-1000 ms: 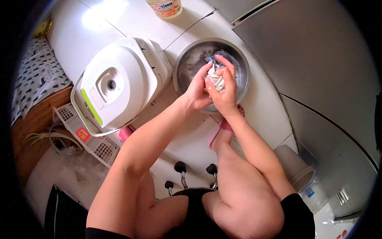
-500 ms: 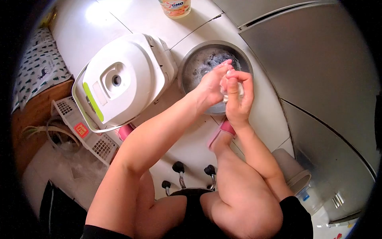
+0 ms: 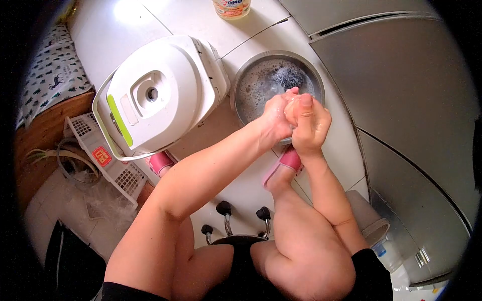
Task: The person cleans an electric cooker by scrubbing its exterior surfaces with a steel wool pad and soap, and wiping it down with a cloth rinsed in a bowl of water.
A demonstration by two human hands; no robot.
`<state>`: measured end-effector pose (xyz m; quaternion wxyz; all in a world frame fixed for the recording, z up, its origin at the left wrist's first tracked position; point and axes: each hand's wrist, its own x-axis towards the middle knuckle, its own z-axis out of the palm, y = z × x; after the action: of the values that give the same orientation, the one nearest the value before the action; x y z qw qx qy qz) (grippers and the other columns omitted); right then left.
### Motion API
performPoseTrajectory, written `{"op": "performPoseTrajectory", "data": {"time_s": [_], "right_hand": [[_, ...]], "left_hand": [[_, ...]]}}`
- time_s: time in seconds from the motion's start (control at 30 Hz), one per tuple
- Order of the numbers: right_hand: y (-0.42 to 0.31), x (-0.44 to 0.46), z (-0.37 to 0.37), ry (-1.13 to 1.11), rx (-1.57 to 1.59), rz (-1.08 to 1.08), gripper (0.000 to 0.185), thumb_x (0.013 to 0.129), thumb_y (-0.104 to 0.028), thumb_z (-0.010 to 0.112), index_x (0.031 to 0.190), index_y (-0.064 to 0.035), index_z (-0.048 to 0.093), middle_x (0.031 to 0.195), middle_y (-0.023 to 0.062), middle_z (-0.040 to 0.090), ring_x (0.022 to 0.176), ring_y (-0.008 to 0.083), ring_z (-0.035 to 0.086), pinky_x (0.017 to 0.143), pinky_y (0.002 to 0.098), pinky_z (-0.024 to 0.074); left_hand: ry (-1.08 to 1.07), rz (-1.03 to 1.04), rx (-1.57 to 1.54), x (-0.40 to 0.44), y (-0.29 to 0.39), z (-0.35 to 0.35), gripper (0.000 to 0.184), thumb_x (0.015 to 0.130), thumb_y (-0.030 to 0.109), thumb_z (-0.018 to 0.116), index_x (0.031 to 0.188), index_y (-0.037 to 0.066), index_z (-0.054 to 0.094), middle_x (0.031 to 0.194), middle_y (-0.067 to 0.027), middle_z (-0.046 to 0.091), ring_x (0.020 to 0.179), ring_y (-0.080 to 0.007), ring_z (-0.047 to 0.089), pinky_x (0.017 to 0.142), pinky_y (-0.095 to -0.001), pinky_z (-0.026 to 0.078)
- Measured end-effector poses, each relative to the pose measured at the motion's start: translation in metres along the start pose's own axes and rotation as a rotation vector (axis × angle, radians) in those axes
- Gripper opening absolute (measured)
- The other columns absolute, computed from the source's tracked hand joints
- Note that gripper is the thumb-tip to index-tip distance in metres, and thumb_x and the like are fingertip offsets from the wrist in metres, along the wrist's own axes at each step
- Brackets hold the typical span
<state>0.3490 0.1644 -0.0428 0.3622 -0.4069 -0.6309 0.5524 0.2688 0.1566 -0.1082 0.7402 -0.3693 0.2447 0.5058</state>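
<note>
My left hand (image 3: 277, 116) and my right hand (image 3: 312, 123) are pressed together above the near right part of a round metal basin (image 3: 241, 113). The right fingers curl round with the thumb up, and the left fingers close in against them. Both look wet. What lies between them is hidden, and I cannot make it out. Sudsy, greyish water (image 3: 258, 90) fills the basin, with a dark, rough-looking patch (image 3: 290, 78) near its far side.
A white appliance with a lime-green strip (image 3: 165, 93), resembling a rice cooker, stands left of the basin. A bottle (image 3: 231, 7) is beyond it. Grey cabinet doors (image 3: 396, 80) line the right. A white basket (image 3: 105, 150) lies at left; a grey bin (image 3: 369, 220) stands at right.
The whitish, wet thing seen between my hands is now out of sight. My hands have closed more tightly together and shifted slightly right and nearer to me. The view has moved a little.
</note>
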Motion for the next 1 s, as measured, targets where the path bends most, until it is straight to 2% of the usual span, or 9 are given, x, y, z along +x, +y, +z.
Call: {"op": "performPoseTrajectory", "data": {"time_s": [0.13,0.23,0.33,0.43,0.53,0.63,0.67,0.8,1.0], "right_hand": [[0.002,0.003,0.001,-0.051,-0.106,-0.101,0.036,0.101,-0.021,0.055,0.075,0.0037,0.06,0.059,0.0158,0.055,0.053,0.0257,0.057,0.056,0.0353,0.0433],[-0.002,0.006,0.007,-0.015,-0.102,-0.134,0.047,0.105,-0.021,0.049,0.063,-0.0021,0.045,0.055,0.001,0.044,0.052,0.0083,0.038,0.052,0.0272,0.0326],[-0.005,0.009,0.008,-0.005,-0.116,-0.144,0.046,0.105,-0.021,0.05,0.064,-0.0011,0.046,0.055,0.0011,0.044,0.051,0.008,0.038,0.051,0.0273,0.0329],[-0.005,0.006,0.002,-0.032,-0.161,-0.098,0.035,0.101,-0.019,0.056,0.074,0.0029,0.06,0.059,0.0186,0.053,0.051,0.0295,0.055,0.056,0.0363,0.0431],[0.008,0.0,-0.004,-0.03,-0.081,0.054,0.031,0.102,-0.021,0.056,0.08,0.0014,0.061,0.06,0.0127,0.056,0.057,0.021,0.057,0.06,0.0339,0.0442],[0.047,0.005,-0.01,-0.004,0.32,0.16,0.026,0.102,-0.025,0.058,0.093,-0.0008,0.06,0.072,0.0051,0.06,0.072,0.0136,0.059,0.068,0.0302,0.0461],[0.046,0.004,-0.013,0.046,0.255,0.238,0.029,0.098,-0.027,0.064,0.11,-0.0022,0.055,0.092,0.0035,0.061,0.091,0.0138,0.059,0.081,0.0283,0.0473],[0.059,-0.007,-0.036,0.075,0.057,0.371,0.048,0.088,-0.022,0.073,0.124,0.0,0.049,0.113,0.009,0.059,0.108,0.0165,0.056,0.099,0.032,0.0437],[0.054,-0.016,-0.046,-0.024,0.329,0.593,0.037,0.086,-0.014,0.074,0.117,-0.0024,0.057,0.106,0.0064,0.065,0.097,0.0128,0.062,0.085,0.0272,0.0497]], "left_hand": [[0.04,0.061,-0.049,-0.004,-0.004,0.0,0.016,0.103,0.013,0.037,0.098,0.013,0.052,0.079,-0.0041,0.053,0.068,-0.0209,0.051,0.063,-0.0381,0.048],[-0.146,0.01,0.003,0.008,0.002,-0.023,0.025,0.103,0.016,0.035,0.087,0.011,0.053,0.077,-0.0036,0.052,0.066,-0.0206,0.05,0.063,-0.0385,0.048],[-0.165,0.081,-0.05,0.044,-0.008,-0.039,0.031,0.103,0.018,0.035,0.08,0.01,0.054,0.076,-0.0037,0.053,0.066,-0.0203,0.051,0.062,-0.0378,0.048],[-0.07,0.116,0.074,0.001,-0.009,-0.009,0.028,0.104,0.019,0.037,0.085,0.009,0.054,0.079,-0.0047,0.056,0.07,-0.0201,0.054,0.065,-0.0376,0.049],[-0.131,0.03,0.011,0.016,0.003,-0.033,0.023,0.104,0.02,0.041,0.091,0.008,0.055,0.086,-0.0069,0.059,0.078,-0.021,0.058,0.072,-0.0383,0.052],[0.023,0.264,0.211,0.008,-0.004,-0.02,0.026,0.099,0.029,0.055,0.1,0.005,0.063,0.096,-0.0089,0.066,0.093,-0.024,0.063,0.087,-0.0386,0.052],[-0.039,0.222,0.339,-0.004,0.002,-0.015,0.03,0.098,0.024,0.055,0.12,0.004,0.058,0.11,-0.0096,0.064,0.103,-0.0249,0.062,0.093,-0.0406,0.05],[0.059,0.229,0.596,-0.035,0.024,-0.015,0.05,0.093,0.006,0.053,0.143,0.005,0.041,0.127,-0.0142,0.058,0.108,-0.0263,0.061,0.099,-0.043,0.047],[-0.023,0.384,0.982,-0.045,0.039,-0.022,0.06,0.085,-0.008,0.057,0.142,0.001,0.043,0.124,-0.0135,0.06,0.111,-0.0225,0.06,0.1,-0.0349,0.046]]}}
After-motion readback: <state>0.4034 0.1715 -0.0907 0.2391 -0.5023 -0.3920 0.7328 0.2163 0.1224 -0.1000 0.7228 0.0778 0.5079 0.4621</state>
